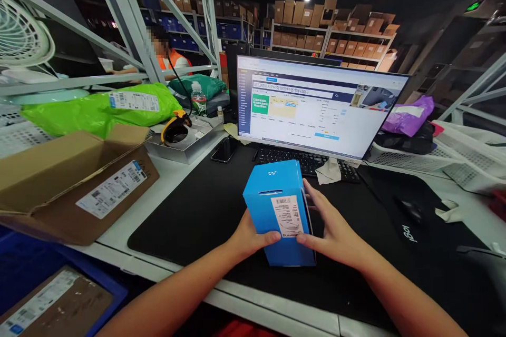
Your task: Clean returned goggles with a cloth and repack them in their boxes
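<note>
A blue carton box (263, 218) with a white barcode label (288, 216) stands upright on the black desk mat (177, 221), in front of the keyboard. My left hand (253, 237) grips its left side, the thumb lying across the front face below the label's left edge. On the other side my right hand (330, 226) holds the box's right edge, its thumb on the front near the label's lower corner and its fingers along the right face. The fingers of my left hand are mostly hidden behind the box.
An opened brown carton (118, 189) sits at the left, beside a green plastic parcel (95, 108). Behind the box are a monitor (300, 121), a keyboard (276, 157) and a phone (224, 149). A mouse (410, 210) lies at the right. A person in an orange vest (179, 60) is farther back.
</note>
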A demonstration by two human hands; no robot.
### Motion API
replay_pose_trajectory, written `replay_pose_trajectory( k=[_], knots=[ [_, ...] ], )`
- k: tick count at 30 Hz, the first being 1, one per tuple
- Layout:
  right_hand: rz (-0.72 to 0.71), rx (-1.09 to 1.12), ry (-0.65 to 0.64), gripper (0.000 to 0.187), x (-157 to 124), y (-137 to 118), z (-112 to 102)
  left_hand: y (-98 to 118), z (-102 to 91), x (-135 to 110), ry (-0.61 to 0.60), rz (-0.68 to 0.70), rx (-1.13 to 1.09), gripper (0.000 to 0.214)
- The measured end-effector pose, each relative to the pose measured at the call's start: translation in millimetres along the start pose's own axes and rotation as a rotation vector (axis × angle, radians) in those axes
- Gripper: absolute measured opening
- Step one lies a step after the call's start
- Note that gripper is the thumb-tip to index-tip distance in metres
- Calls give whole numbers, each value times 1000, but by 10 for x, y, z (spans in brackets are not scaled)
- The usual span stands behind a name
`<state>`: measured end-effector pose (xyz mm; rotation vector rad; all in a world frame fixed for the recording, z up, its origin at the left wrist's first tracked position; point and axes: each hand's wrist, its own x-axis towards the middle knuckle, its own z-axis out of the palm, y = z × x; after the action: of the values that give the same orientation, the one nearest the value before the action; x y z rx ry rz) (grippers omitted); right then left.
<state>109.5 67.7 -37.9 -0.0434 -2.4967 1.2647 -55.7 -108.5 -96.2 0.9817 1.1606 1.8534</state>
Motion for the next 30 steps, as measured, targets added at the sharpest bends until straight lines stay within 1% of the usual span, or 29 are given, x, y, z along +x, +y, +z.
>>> replay_pose_trajectory(
  k=[1, 3, 4, 5, 7, 8, 10, 12, 14, 15, 17, 19, 20, 21, 22, 23, 25, 26, 27, 28, 29, 30],
  knots=[
    [-13, -30, 3, 102, 8, 4, 6, 3, -8, 2, -9, -9, 2, 87],
    [-36, -29, -9, 96, 28, 29, -34, 16, -50, 16, -33, -34, -7, 86],
    [-38, -3, -13, 89, 34, 48, -85, 24, -82, 26, -42, -45, -16, 86],
    [-23, 35, 2, 78, 34, 70, -157, 32, -117, 37, -51, -59, -29, 84],
    [75, 134, 85, 54, 23, 123, -362, 48, -190, 53, -83, -85, -70, 79],
    [146, 183, 137, 50, 16, 154, -486, 56, -221, 57, -113, -100, -97, 78],
    [266, 219, 209, 51, 8, 220, -741, 71, -263, 53, -219, -141, -132, 78],
    [302, 107, 279, 43, 14, 275, -941, 76, -275, 36, -358, -179, -100, 77],
    [297, -122, 395, 34, 28, 294, -1023, 66, -266, 13, -458, -194, 7, 72],
    [297, -254, 458, 31, 35, 284, -1010, 56, -259, 2, -476, -193, 73, 69],
    [305, -484, 541, 31, 44, 221, -893, 31, -245, -12, -468, -197, 178, 65],
    [297, -613, 560, 41, 38, 122, -697, 12, -233, -13, -425, -209, 213, 67],
    [275, -627, 558, 51, 26, 71, -588, 9, -226, -10, -394, -218, 213, 69],
    [241, -609, 543, 63, 6, 22, -478, 9, -217, -5, -353, -226, 206, 74],
    [195, -566, 499, 75, -19, -20, -372, 12, -205, 1, -309, -231, 200, 79],
    [141, -506, 420, 85, -50, -57, -271, 18, -190, 6, -259, -233, 196, 84],
    [40, -379, 214, 104, -117, -117, -87, 36, -156, 7, -166, -224, 188, 94],
    [8, -338, 131, 115, -148, -141, -3, 46, -140, 1, -127, -218, 184, 98],
    [-11, -323, 87, 125, -173, -163, 78, 55, -127, -9, -96, -216, 184, 100],
    [-22, -335, 86, 134, -191, -180, 155, 62, -118, -25, -74, -221, 194, 101],
    [-26, -367, 122, 139, -201, -191, 228, 66, -116, -45, -60, -231, 217, 101],
    [-32, -405, 170, 140, -205, -192, 294, 65, -121, -69, -60, -242, 260, 101]
  ],
)
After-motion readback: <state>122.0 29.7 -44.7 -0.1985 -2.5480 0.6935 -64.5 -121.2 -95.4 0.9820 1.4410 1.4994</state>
